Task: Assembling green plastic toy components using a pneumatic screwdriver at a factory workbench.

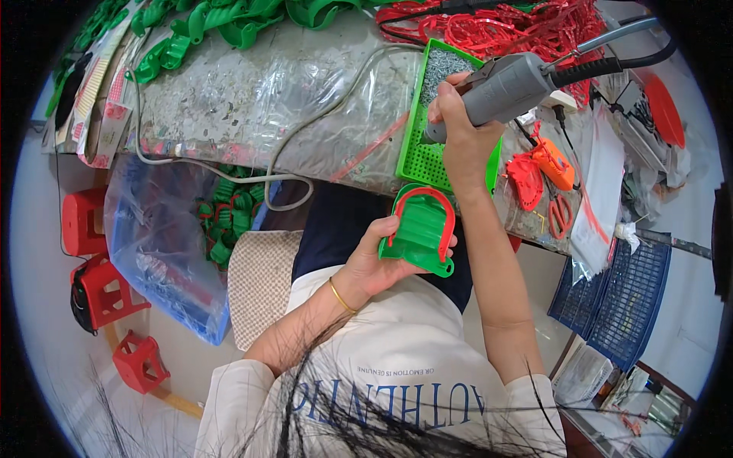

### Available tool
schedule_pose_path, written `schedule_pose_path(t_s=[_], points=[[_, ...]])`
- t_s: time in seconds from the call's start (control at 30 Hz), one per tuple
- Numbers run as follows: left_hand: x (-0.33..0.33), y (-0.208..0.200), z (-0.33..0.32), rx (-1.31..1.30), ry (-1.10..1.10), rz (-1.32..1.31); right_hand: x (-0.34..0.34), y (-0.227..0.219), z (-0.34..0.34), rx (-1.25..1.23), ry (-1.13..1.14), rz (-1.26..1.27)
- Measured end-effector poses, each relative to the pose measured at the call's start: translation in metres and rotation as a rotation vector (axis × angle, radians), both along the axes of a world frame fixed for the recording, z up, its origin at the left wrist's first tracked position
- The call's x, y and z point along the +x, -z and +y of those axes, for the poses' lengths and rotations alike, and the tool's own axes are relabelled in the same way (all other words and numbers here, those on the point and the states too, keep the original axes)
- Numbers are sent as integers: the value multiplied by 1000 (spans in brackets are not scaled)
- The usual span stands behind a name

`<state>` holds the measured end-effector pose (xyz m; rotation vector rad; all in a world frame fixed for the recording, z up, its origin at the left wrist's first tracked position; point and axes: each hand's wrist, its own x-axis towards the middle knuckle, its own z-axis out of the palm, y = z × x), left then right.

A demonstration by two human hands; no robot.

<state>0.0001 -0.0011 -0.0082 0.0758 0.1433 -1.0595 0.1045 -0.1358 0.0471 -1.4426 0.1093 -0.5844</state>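
Observation:
My left hand (368, 266) grips a green plastic scoop-like part (421, 221) with ridges, held in front of my lap near the table's edge. A red U-shaped handle (450, 221) lies around the upper part of it. My right hand (471, 149) is wrapped round a grey electric screwdriver (505, 90), whose cable runs off to the upper right. Its tip points down over a bright green perforated basket (418, 162). Small metal screws (445, 67) are heaped in the far part of that basket.
Green plastic parts (229, 23) and red plastic strips (504, 30) pile along the table's far side. A grey cable (336, 103) crosses the worn tabletop (221, 99). At right lie an orange tool (553, 162) and red scissors (560, 215). A plastic-lined blue crate (164, 244) stands left.

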Motion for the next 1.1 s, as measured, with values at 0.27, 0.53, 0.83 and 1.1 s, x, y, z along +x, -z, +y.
schedule_pose_path(t_s=[0.27, 0.53, 0.83, 1.1], points=[[1, 1, 1, 1, -11, -3, 1, 5, 1, -29, -20, 4], [2, 3, 2, 27, -43, -24, -11, -34, -3, 37, -2, -104], [2, 1, 3, 38, -49, -45, -54, -61, 6, 46, -116, -46], [-1, 0, 3, 34, -37, -44, -58, -53, 8, 50, -85, -31]])
